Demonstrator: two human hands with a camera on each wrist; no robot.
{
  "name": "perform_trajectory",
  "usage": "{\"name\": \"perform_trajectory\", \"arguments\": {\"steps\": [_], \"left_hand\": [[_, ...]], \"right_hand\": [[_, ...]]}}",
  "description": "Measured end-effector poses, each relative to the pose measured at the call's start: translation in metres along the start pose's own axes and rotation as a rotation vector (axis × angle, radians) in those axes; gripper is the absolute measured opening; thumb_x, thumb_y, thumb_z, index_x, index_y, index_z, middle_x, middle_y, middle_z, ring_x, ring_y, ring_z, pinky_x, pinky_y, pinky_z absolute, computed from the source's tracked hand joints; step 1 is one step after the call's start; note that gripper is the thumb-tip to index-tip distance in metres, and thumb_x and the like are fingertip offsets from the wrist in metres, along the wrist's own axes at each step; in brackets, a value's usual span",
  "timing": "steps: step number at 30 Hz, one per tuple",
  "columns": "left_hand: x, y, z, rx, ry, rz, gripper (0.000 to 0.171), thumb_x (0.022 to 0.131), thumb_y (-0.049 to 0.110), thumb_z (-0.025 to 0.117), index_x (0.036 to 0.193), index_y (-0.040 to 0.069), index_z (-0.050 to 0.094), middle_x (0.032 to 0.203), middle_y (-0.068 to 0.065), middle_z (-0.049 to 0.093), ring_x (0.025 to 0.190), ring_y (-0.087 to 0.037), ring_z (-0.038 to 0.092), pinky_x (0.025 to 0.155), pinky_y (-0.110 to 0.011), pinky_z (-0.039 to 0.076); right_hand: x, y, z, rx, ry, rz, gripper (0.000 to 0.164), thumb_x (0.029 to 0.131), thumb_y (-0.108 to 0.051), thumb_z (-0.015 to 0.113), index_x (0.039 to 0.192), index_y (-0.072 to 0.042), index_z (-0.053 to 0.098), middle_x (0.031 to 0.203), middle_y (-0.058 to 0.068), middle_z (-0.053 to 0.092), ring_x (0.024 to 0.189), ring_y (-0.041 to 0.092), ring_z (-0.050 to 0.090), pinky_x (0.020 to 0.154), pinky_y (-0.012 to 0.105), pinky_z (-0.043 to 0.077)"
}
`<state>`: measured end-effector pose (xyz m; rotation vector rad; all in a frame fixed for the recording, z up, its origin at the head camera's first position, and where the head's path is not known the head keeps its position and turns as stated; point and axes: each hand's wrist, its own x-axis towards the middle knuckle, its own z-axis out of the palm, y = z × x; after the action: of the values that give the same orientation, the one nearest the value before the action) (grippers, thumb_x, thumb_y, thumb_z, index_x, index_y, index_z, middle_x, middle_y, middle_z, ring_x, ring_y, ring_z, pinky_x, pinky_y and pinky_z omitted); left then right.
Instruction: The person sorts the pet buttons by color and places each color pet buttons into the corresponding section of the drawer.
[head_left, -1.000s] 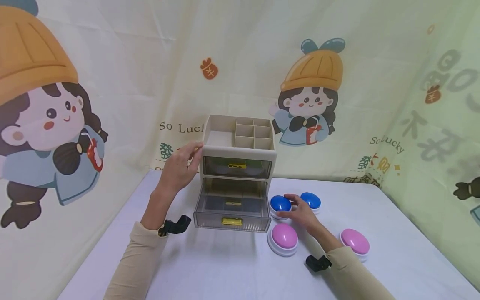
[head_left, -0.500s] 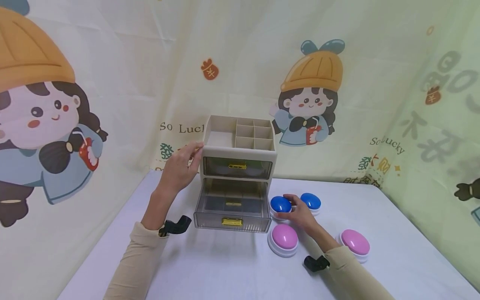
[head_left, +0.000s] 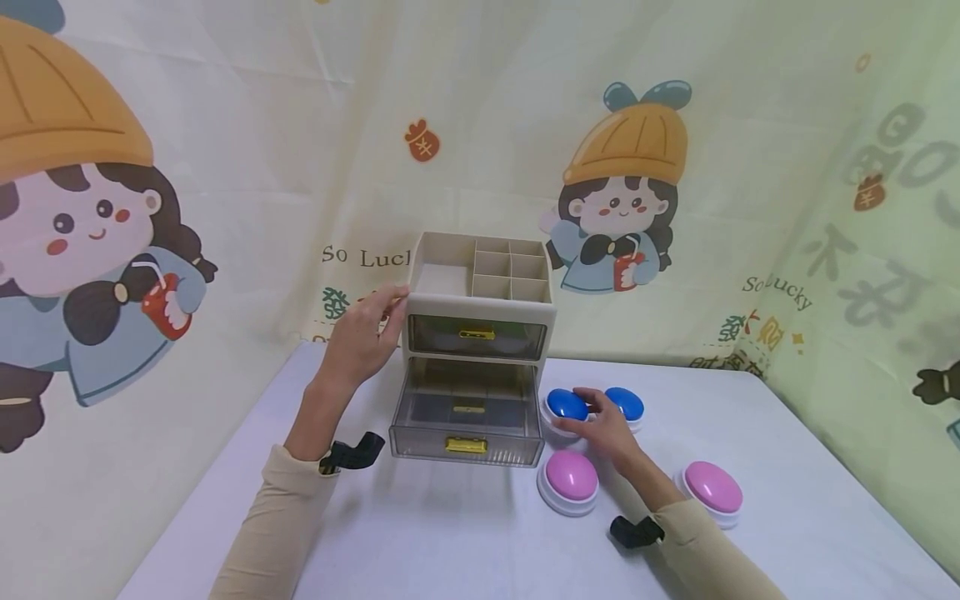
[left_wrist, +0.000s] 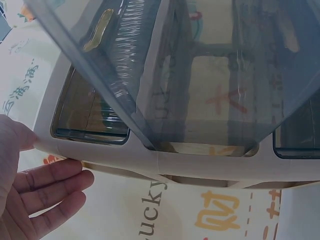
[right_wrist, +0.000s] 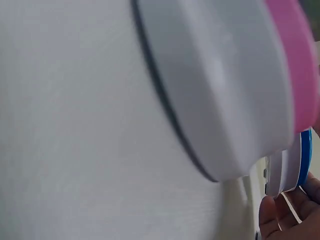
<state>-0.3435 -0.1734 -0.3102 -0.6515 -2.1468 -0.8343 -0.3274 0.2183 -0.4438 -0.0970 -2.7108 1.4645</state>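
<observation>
A beige desktop drawer organizer point(head_left: 487, 308) stands at the back middle, its lower smoky clear drawer point(head_left: 423, 442) pulled out. My left hand point(head_left: 363, 337) touches the organizer's upper left side, thumb and fingertips at the edge, the fingers fairly straight. To the right of the drawer, my right hand point(head_left: 606, 432) grips a blue-domed push button point(head_left: 567, 403) with a white base. Thumb and fingers hold this button point(right_wrist: 305, 157) by its sides in the right wrist view, and it leans slightly. A second blue push button point(head_left: 630, 403) is just behind the right hand.
One pink push button point(head_left: 572, 475) sits in front of the gripped one, and another pink push button point(head_left: 714, 487) stands farther right by the sleeve. The upper drawer point(head_left: 442, 333) is closed. A printed cloth point(head_left: 487, 183) hangs behind the white table point(head_left: 420, 533).
The blue push button in my right hand has tilted and shifted slightly up and to the right. My left hand stays against the organizer. The head view has shifted a little.
</observation>
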Motion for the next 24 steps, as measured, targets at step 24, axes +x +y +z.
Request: {"name": "perform_trajectory", "arguments": {"steps": [24], "left_hand": [[-0.001,0.002,-0.001,0.004,0.008,0.017,0.027,0.106,0.017,0.055,0.128,0.004,0.063,0.117,-0.019,0.072,0.098,-0.036,0.072,0.078,-0.051,0.059]], "right_hand": [[-0.023,-0.012,-0.023,0.217,-0.051,0.026,0.078,0.089,-0.036,0.079,0.153,-0.012,0.042,0.157,0.021,0.037,0.145,0.043,0.033,0.113,0.059,0.038]]}}
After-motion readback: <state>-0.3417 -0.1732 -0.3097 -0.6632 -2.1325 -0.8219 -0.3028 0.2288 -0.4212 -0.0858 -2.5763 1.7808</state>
